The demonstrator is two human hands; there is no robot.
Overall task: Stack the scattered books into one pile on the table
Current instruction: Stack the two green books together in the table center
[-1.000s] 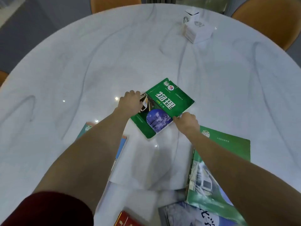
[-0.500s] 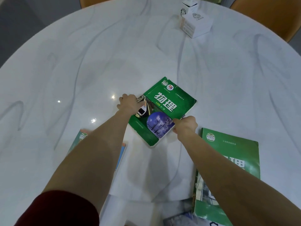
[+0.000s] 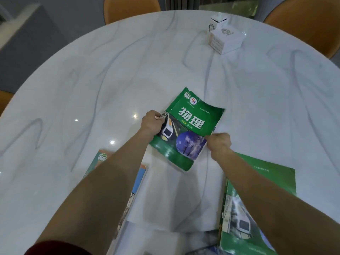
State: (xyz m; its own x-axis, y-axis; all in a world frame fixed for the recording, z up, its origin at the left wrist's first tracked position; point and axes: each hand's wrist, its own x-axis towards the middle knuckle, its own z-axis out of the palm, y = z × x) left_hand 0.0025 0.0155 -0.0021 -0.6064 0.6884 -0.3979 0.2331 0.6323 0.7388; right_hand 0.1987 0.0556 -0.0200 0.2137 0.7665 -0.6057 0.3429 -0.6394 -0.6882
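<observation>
A green physics book [image 3: 191, 124] with white characters and a round blue picture lies tilted on the white marble table [image 3: 110, 74]. My left hand [image 3: 152, 122] grips its left edge and my right hand [image 3: 219, 144] pinches its right edge near the lower corner. A second green book [image 3: 272, 173] lies at the right, partly under my right forearm. A teal and blue book [image 3: 103, 157] shows at the left, mostly hidden by my left forearm. Another book [image 3: 202, 251] peeks in at the bottom edge.
Two white boxes [image 3: 225, 36] stand at the far right of the table. Orange chairs [image 3: 131, 5] ring the far side. A white sheet [image 3: 174, 199] lies between my forearms.
Both hands keep hold of the green physics book, which has turned a little more upright and shifted slightly toward me. The camera view has tilted.
</observation>
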